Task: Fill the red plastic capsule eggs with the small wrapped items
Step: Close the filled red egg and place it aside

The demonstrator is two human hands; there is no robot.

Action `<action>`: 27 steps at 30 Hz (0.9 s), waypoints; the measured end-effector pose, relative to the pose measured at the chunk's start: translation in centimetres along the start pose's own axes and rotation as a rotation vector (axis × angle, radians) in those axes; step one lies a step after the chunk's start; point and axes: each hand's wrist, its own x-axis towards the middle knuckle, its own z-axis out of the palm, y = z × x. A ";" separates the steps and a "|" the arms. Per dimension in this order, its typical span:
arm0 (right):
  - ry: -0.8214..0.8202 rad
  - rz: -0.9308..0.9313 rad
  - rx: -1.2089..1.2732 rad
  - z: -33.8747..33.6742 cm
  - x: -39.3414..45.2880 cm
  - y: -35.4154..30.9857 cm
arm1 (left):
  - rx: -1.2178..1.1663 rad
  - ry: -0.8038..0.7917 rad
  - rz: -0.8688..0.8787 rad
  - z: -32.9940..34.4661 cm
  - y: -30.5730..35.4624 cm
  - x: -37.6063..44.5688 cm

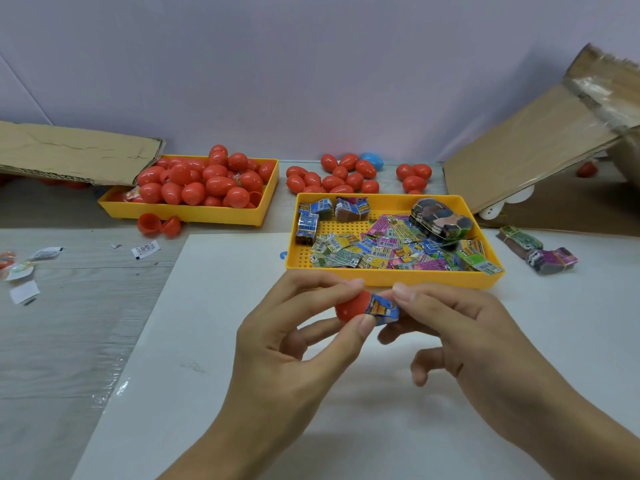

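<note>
My left hand (294,344) holds a red capsule half (349,310) between thumb and fingers, above the white board. My right hand (460,341) pinches a small blue wrapped item (383,310) whose end sits in the mouth of that half. A yellow tray (394,278) just beyond my hands holds many small wrapped items (388,249) and banded bundles. Another yellow tray (187,213) at the back left is heaped with red capsule eggs (211,181).
Loose red eggs (343,178) and one blue egg (372,161) lie behind the item tray. An opened red capsule (159,225) lies before the egg tray. Cardboard flaps stand at left (69,154) and right (540,150). Banded bundles (540,251) lie right; wrappers (31,268) are scattered left.
</note>
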 end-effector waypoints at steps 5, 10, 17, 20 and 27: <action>-0.047 0.058 0.025 -0.4 -0.1 -0.2 | 0.016 -0.012 0.033 0.2 0.0 -0.2; -0.103 0.112 0.086 -0.6 0.0 -0.3 | 0.060 0.000 0.086 0.0 0.2 -0.2; -0.174 0.193 0.191 -0.4 -0.1 -0.3 | 0.168 0.024 0.171 0.2 0.4 -0.5; -0.181 0.191 0.217 -0.4 -0.2 -0.4 | 0.240 0.025 0.226 0.1 0.5 -0.5; -0.181 0.150 0.224 -0.6 -0.3 -0.5 | 0.338 0.033 0.282 0.1 0.5 -0.4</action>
